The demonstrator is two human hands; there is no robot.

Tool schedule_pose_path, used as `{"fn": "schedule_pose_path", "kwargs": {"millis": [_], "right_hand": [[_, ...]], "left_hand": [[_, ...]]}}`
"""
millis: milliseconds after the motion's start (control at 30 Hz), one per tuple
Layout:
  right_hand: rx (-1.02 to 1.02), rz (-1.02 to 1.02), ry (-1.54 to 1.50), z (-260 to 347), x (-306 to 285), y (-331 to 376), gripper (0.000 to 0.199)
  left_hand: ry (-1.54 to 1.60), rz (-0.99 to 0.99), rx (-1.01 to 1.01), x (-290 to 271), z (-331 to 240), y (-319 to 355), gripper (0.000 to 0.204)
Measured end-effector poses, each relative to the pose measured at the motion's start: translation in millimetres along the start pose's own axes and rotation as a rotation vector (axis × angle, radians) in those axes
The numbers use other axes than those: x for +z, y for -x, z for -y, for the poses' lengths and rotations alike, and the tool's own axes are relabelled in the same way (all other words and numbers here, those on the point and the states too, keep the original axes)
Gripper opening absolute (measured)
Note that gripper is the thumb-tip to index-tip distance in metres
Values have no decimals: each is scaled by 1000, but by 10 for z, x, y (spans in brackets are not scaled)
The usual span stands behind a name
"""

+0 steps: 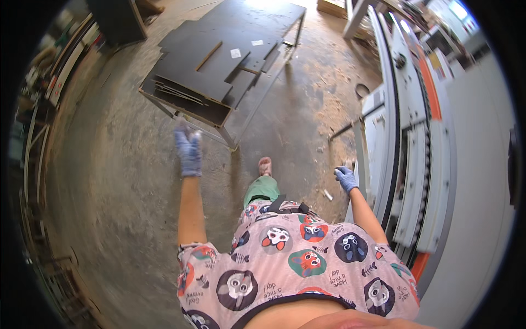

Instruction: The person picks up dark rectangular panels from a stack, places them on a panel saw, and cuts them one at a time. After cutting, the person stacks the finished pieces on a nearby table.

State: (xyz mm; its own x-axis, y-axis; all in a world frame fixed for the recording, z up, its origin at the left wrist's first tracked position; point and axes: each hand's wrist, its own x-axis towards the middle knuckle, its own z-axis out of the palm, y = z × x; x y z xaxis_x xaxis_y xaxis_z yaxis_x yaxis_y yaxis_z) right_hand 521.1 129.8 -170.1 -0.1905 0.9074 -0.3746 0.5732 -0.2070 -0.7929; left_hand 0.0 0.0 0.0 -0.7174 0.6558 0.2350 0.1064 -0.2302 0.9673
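Observation:
My left hand [188,151], in a blue-grey glove, hangs out ahead, close to the near left corner of a table [222,131] with dark panels [213,33] on it. Motion smears its fingers, so their pose is unclear. Low on my right side is my right hand [346,179], gloved the same way, beside the long machine [378,181]. Its fingers are curled in; what they hold, if anything, is hidden. An open-fronted dark box section [219,112] with thin strips inside sits at the table's near end.
Loose strips [209,56] and two white labels [235,53] lie on the panels. Sawdust [334,98] covers the concrete floor to the right, where a small white piece [328,194] lies. Racks and clutter [41,126] line the left. My foot [265,165] is between table and machine.

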Motion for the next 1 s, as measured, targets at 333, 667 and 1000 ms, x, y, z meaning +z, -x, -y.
{"fn": "schedule_pose_path", "kwargs": {"millis": [333, 667, 1000], "right_hand": [[180, 157, -92, 848, -301, -2033, 29], [482, 136, -251, 1113, -1631, -4380, 31], [218, 543, 134, 2946, -1703, -6899, 35]], "left_hand": [[-1043, -346, -91, 1259, 1369, -1268, 75], [-1101, -860, -682, 1362, 1505, -2147, 96], [-920, -887, -797, 2058, 1154, -2104, 87]]}}
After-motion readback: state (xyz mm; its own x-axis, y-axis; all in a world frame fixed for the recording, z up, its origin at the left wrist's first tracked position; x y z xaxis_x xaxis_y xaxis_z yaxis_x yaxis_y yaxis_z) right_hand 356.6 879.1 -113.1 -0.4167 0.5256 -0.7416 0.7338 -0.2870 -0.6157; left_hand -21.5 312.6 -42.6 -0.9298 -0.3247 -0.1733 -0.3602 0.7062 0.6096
